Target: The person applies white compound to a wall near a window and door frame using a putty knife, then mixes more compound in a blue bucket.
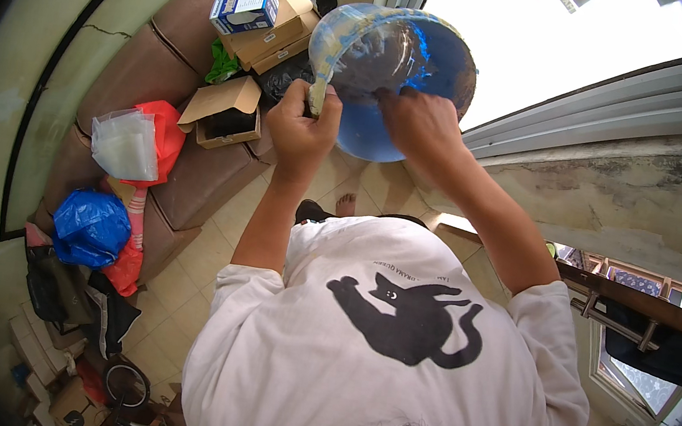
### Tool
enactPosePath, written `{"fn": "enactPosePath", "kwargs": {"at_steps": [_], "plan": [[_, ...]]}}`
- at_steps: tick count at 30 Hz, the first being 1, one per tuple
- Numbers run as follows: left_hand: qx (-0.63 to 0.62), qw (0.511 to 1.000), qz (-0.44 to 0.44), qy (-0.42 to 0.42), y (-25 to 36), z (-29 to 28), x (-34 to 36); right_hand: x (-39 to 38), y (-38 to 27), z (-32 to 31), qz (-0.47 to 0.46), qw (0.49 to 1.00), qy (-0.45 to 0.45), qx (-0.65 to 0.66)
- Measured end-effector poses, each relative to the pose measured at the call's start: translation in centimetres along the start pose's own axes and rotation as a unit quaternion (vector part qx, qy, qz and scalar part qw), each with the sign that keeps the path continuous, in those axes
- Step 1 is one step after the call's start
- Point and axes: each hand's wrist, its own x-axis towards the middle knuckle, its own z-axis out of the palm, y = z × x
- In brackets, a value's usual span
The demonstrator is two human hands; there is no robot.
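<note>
A blue bucket (366,136) is held up in front of me, tilted so its mouth faces me. Dark, shiny residue and bright blue smears mark its inside, and a crusty yellowish band runs along its rim. My left hand (308,121) is closed on the left part of that rim, thumb up. Inside the mouth, my right hand (425,123) has its fingers curled against the bucket's inner side. What those fingers hold, if anything, is hidden.
A brown sofa (203,165) on the left bears cardboard boxes (238,121), a blue-and-white box (245,8), plastic packs (124,144) and a blue bag (91,227). To the right run a bright window (544,51) and its sill (589,102). A small wheel (126,384) stands lower left.
</note>
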Motion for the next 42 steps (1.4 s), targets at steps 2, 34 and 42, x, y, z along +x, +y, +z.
{"fn": "enactPosePath", "kwargs": {"at_steps": [2,34,42], "plan": [[0.008,1.0,0.001,0.006,0.2,0.1,-0.1,1.0,0.3,-0.8,0.064,0.996,-0.04,0.037],[0.031,0.999,-0.003,0.018,-0.1,-0.1,0.6,0.5,0.1,-4.7,0.049,0.996,-0.075,-0.024],[0.022,1.0,-0.011,0.01,0.0,0.2,1.0,0.1,1.2,-2.4,-0.017,0.999,0.015,-0.048]]}}
